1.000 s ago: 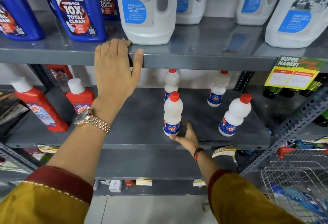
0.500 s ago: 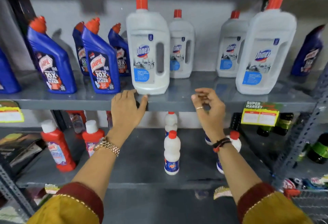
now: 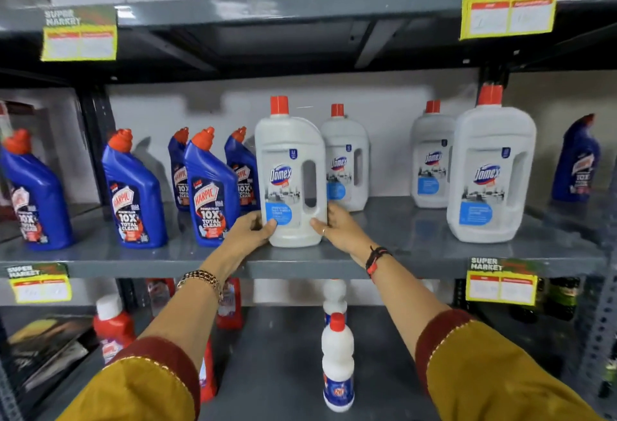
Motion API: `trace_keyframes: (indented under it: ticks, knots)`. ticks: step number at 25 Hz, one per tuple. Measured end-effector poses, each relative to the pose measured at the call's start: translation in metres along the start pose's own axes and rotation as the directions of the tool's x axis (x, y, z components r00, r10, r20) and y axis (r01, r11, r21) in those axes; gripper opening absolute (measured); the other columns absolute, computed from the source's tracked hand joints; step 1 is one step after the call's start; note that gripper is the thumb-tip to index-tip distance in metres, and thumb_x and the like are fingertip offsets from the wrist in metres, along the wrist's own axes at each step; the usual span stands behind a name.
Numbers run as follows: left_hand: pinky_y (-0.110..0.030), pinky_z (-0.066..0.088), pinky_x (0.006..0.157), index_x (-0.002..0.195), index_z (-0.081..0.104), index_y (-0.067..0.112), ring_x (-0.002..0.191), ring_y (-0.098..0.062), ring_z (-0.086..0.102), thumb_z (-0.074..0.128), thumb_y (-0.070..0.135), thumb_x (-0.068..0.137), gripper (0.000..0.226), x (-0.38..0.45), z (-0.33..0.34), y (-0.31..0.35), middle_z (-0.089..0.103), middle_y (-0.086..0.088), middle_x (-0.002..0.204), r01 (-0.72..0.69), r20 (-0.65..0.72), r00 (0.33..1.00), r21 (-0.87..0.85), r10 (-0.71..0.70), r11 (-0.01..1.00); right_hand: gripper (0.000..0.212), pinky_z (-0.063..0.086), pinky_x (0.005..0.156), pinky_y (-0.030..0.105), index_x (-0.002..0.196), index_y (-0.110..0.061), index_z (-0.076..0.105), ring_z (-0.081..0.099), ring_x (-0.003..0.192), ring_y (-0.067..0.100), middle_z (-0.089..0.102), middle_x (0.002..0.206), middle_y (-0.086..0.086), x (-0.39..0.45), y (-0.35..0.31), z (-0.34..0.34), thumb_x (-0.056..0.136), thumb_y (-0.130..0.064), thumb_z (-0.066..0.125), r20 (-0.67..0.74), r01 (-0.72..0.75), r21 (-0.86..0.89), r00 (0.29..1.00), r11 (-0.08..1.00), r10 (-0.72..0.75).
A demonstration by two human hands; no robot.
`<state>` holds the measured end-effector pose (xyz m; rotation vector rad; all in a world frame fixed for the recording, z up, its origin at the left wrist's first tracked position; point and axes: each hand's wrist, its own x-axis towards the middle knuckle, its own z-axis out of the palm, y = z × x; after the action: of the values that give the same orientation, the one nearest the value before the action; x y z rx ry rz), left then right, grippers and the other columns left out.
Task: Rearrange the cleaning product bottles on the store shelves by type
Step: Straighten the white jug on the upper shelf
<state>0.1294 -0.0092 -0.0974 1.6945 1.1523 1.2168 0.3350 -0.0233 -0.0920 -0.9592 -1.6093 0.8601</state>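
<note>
Clamping both hands, left hand [image 3: 249,227] and right hand [image 3: 337,224], around the Domex bottle [image 3: 289,180] base (Harpic bottles [image 3: 210,192] at nine o'clock), you steady its weight for shifting.

Front Domex bottle [image 3: 289,180] stands upright near the middle shelf [image 3: 400,253] edge, left hand [image 3: 248,230] on its left side, right hand [image 3: 337,228] on its right; a second Domex bottle [image 3: 347,160] just behind it; two more Domex bottles [image 3: 490,177] well apart to the right; Harpic bottles [image 3: 210,190] cluster just left; on the lower shelf [image 3: 283,360], a small bottle [image 3: 338,364] stands below the hands, another directly behind it.
</note>
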Motion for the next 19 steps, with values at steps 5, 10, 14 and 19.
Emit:
trace_keyframes:
  ticks: [5, 10, 14, 19]
  knots:
    - [-0.038, 0.05, 0.097, 0.107, 0.061, 0.01, 0.106, -0.022, 0.064, 0.068, 0.017, 0.082, 0.027, 0.013, 0.025, 0.007, 0.068, -0.009, 0.113, 0.029, -0.017, 0.999, -0.034, -0.029, 0.999, 0.041, 0.043, 0.102, 0.034, 0.126, -0.005, 0.047, 0.055, 0.118, 0.022, 0.057, 0.13, 0.012, -0.01, 0.002, -0.027, 0.086, -0.001, 0.057, -0.074, -0.031, -0.045, 0.997, 0.999, 0.027]
    - [-0.038, 0.054, 0.091, 0.096, 0.062, 0.012, 0.102, -0.024, 0.066, 0.073, 0.014, 0.078, 0.021, 0.022, 0.071, 0.017, 0.069, -0.012, 0.111, 0.067, -0.018, 0.997, -0.142, -0.07, 0.988, 0.043, 0.043, 0.097, 0.025, 0.128, -0.004, 0.046, 0.054, 0.113, 0.017, 0.056, 0.131, 0.013, -0.022, 0.0, -0.071, 0.086, -0.001, 0.057, -0.12, -0.061, -0.119, 0.992, 0.991, 0.047]
    - [-0.031, 0.055, 0.085, 0.111, 0.06, 0.005, 0.102, -0.02, 0.066, 0.073, 0.012, 0.077, 0.038, 0.029, 0.086, 0.023, 0.068, -0.01, 0.113, 0.114, 0.028, 0.993, -0.211, -0.111, 0.971, 0.044, 0.043, 0.093, 0.025, 0.127, -0.003, 0.047, 0.054, 0.108, 0.014, 0.056, 0.131, 0.015, -0.027, 0.002, -0.091, 0.085, -0.002, 0.059, -0.14, -0.073, -0.127, 0.989, 0.989, 0.055]
    - [-0.029, 0.058, 0.082, 0.113, 0.058, 0.003, 0.101, -0.02, 0.065, 0.073, 0.01, 0.076, 0.041, 0.031, 0.092, 0.024, 0.067, -0.012, 0.115, 0.123, 0.071, 0.992, -0.264, -0.108, 0.957, 0.045, 0.043, 0.101, 0.034, 0.128, -0.001, 0.046, 0.055, 0.114, 0.023, 0.056, 0.129, 0.017, -0.025, 0.012, -0.1, 0.085, -0.002, 0.06, -0.168, -0.097, -0.037, 0.982, 0.995, 0.089]
